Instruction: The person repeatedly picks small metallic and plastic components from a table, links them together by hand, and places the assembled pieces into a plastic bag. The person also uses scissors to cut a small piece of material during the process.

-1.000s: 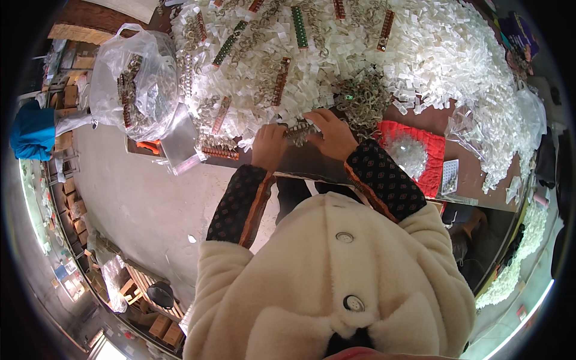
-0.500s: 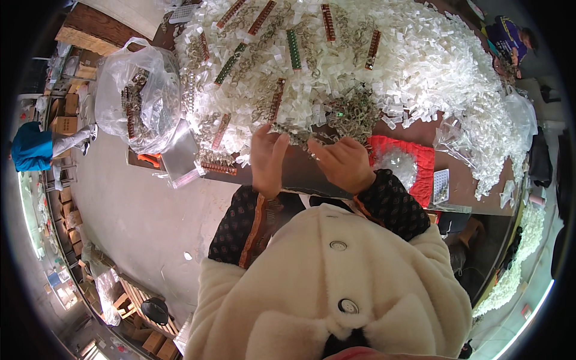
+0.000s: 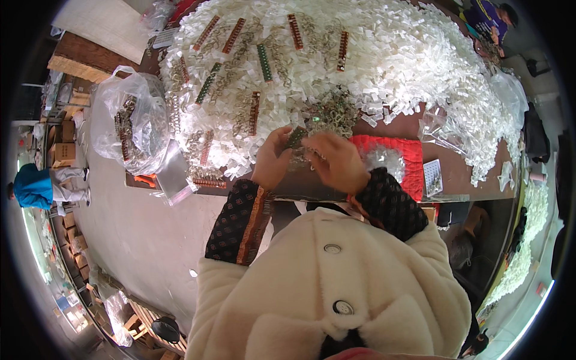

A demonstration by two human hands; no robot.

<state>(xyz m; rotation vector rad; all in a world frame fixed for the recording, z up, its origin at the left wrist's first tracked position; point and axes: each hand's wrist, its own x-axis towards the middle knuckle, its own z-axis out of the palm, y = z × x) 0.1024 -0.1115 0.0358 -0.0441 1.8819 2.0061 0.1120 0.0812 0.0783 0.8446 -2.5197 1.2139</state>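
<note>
At the table's near edge, my left hand [image 3: 271, 162] is closed on a short dark green strip [image 3: 295, 138] with small metal pieces along it. My right hand [image 3: 339, 161] is close beside the strip's right side, its fingers curled and smeared by motion; whether they grip anything is unclear. Just beyond both hands lies a tangled heap of small metal pieces [image 3: 333, 114]. Farther off, red-brown strips [image 3: 254, 113] and green strips [image 3: 264, 62] with metal rings hanging beside them rest on a wide pile of small clear plastic packets [image 3: 384, 54].
Right of my hands, a red cloth [image 3: 411, 174] carries a clear plastic bag [image 3: 386, 161], next to a white gridded tray [image 3: 432, 177]. A clear bag of strips [image 3: 141, 135] stands at the left. Another person [image 3: 489, 21] is at the far right, and one in blue [image 3: 36, 184] at the left.
A green strip now shows in my left hand, whose fingers have closed from a more upright, spread pose. My right hand has moved slightly left towards it. The view has shifted a little.
</note>
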